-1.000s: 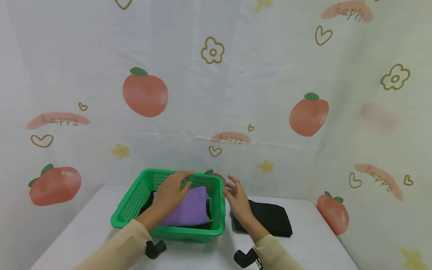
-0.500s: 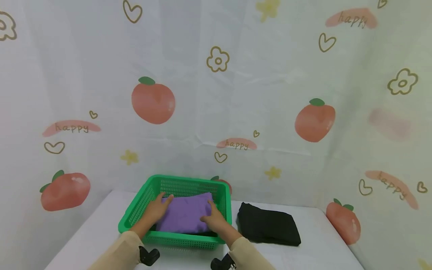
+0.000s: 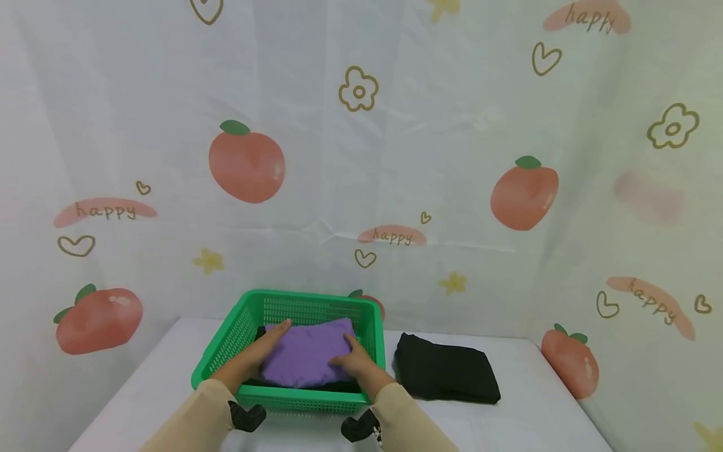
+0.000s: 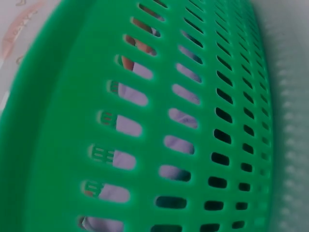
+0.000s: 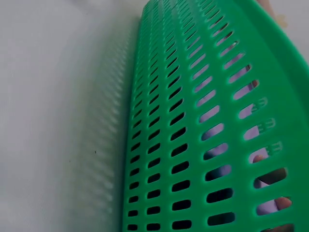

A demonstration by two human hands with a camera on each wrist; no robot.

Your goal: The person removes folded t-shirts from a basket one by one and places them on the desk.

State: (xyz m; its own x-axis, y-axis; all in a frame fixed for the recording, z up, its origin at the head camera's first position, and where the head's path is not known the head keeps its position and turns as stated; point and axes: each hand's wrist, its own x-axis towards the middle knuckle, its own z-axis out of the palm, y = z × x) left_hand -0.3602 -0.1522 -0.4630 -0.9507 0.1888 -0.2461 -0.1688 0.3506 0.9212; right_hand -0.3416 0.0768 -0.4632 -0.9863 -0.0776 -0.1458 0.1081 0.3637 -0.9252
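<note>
A folded purple cloth (image 3: 307, 355) lies in the green plastic basket (image 3: 316, 298), its front edge rumpled. Along its left side my left hand (image 3: 254, 355) grips it, thumb toward the top and the other fingers largely hidden. My right hand (image 3: 360, 366) holds the right side, with thumb and forefinger apart over the cloth. Dark fabric (image 3: 260, 331) shows beneath and at the left. Both wrist views are filled by the slotted front wall of the basket (image 4: 53, 106); purple fabric (image 4: 128, 125) shows through its slots, and in the right wrist view so do fingertips (image 5: 283, 203).
A folded black cloth (image 3: 446, 370) lies on the white table (image 3: 525, 402) to the right of the basket. Behind the table hangs a pale curtain (image 3: 316, 188) printed with fruit, hearts and flowers.
Both hands have come down from above the basket and its right rim onto the sides of the purple cloth. Its front edge has become more rumpled over the last half second.
</note>
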